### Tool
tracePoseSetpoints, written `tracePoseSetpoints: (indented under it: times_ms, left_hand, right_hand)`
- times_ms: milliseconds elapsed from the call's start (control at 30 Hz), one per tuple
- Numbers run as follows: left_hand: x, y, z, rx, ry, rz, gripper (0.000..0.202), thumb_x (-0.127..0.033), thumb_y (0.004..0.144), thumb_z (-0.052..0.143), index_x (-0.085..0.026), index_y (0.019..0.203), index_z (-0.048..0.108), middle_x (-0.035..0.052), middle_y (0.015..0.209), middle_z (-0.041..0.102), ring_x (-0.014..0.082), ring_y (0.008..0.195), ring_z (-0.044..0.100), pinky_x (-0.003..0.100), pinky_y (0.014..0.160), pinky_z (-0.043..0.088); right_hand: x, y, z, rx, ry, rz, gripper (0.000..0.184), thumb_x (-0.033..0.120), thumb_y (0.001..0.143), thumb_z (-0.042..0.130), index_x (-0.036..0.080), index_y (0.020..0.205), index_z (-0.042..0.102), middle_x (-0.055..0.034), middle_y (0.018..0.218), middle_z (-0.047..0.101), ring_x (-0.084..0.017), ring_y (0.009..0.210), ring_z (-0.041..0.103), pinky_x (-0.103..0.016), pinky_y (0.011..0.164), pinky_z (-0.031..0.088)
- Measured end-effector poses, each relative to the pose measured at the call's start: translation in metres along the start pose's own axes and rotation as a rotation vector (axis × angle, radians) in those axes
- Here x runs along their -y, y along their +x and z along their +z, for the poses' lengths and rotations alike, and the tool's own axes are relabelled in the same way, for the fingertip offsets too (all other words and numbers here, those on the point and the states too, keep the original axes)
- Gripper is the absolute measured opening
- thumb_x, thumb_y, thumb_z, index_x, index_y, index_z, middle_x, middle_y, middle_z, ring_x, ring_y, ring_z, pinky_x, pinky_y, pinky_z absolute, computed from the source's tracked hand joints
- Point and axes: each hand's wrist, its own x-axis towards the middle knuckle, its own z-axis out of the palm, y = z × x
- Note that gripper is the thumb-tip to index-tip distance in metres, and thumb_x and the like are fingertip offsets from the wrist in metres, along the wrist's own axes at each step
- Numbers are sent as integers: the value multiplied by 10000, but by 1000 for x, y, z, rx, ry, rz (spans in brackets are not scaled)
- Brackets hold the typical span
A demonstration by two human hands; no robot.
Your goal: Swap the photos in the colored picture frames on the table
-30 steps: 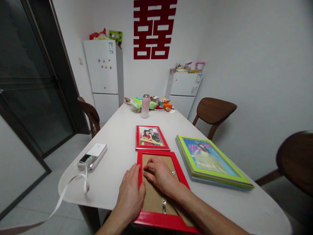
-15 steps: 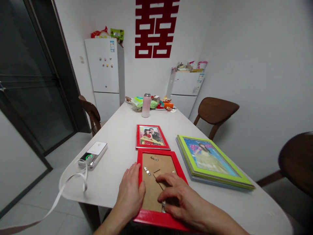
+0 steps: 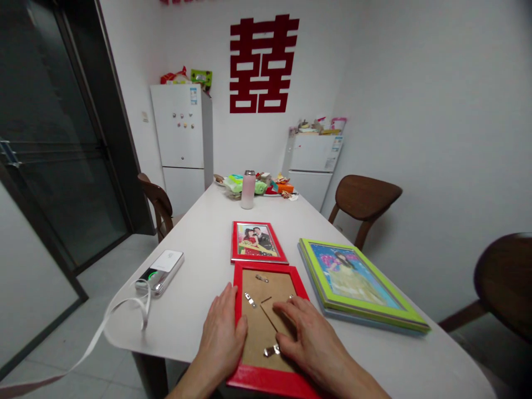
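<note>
A red picture frame (image 3: 266,377) lies face down in front of me, its brown backing board (image 3: 257,332) showing. My left hand (image 3: 222,330) grips its left edge, fingers along the outside and thumb over the rim. Above the board's right part is my right hand (image 3: 310,335), fingers bent and apart, with the thumb against the lower metal clip (image 3: 272,350). That clip lies roughly crosswise. Other clips sit at the top (image 3: 261,278) and left (image 3: 250,300); the right one is partly hidden by my fingers. A thin dark slit runs down the board's middle.
A second red frame (image 3: 260,258) with a couple's photo lies just beyond. Stacked frames, a green one (image 3: 332,299) on top, are at the right. A power bank (image 3: 160,274) with a white strap is at the left. Farther back stands a pink bottle (image 3: 248,191).
The lower clip has turned from lengthwise to crosswise. My right hand has shifted slightly up the board, its thumb now at the clip. My left hand stays at the frame's edge. The camera view tilted up.
</note>
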Motion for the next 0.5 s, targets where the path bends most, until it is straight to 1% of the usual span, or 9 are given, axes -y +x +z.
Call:
tracePoseSetpoints:
  times_ms: [67,167,233,300,333,400,433,500]
  left_hand:
    - [1,1,-1,18,-11,-8,516,-231,749,383,-50,1230,332,150,1302,333,229,1199,289,389,1002,197]
    - [-1,2,-6,35,-103,-35,536,-285,747,410,-51,1224,337,158,1294,341,245,1196,292,393,999,195]
    - [-5,2,-12,23,-254,-36,535,-315,732,445,-71,1202,366,147,1286,360,247,1186,309,382,991,217]
    - [-11,2,-21,28,-496,-16,483,-332,722,463,-107,1147,422,118,1236,434,238,1140,379,352,947,299]
    - [-13,2,-26,49,-635,-25,447,-344,719,465,-122,1107,450,103,1180,492,234,1091,436,338,899,358]
    - [-15,2,-38,104,-893,-100,394,-377,713,466,-141,1028,482,72,1015,599,226,936,552,315,757,453]
    - [-13,2,-44,124,-987,-159,382,-391,707,473,-147,1000,485,55,927,629,218,846,590,306,690,474]
    - [-4,2,-57,112,-1090,-260,385,-404,683,509,-163,982,480,21,802,647,201,707,618,294,609,479]
  right_hand:
    - [0,2,-2,-23,17,8,376,191,611,495,184,980,567,-70,905,534,-193,880,476,-294,790,362]
    - [3,3,-13,-30,24,16,357,202,601,502,182,949,579,-66,882,541,-196,862,483,-308,791,363]
    - [10,3,-20,-51,28,8,342,210,600,510,186,933,584,-64,880,539,-196,853,485,-314,789,365]
    - [20,3,-23,-78,59,-22,339,203,602,516,198,934,581,-58,888,537,-191,851,485,-309,787,368]
    - [27,3,-24,-85,82,-43,343,199,602,521,204,941,578,-57,899,535,-189,857,483,-304,786,371]
    - [39,3,-22,-87,142,-90,334,206,618,528,210,949,574,-61,934,531,-189,878,479,-299,784,377]
    - [44,3,-21,-82,173,-114,324,220,638,524,211,959,570,-64,964,526,-190,898,476,-299,791,378]
    - [46,3,-19,-89,220,-142,308,267,686,502,211,984,558,-71,1023,516,-193,939,468,-304,810,374]
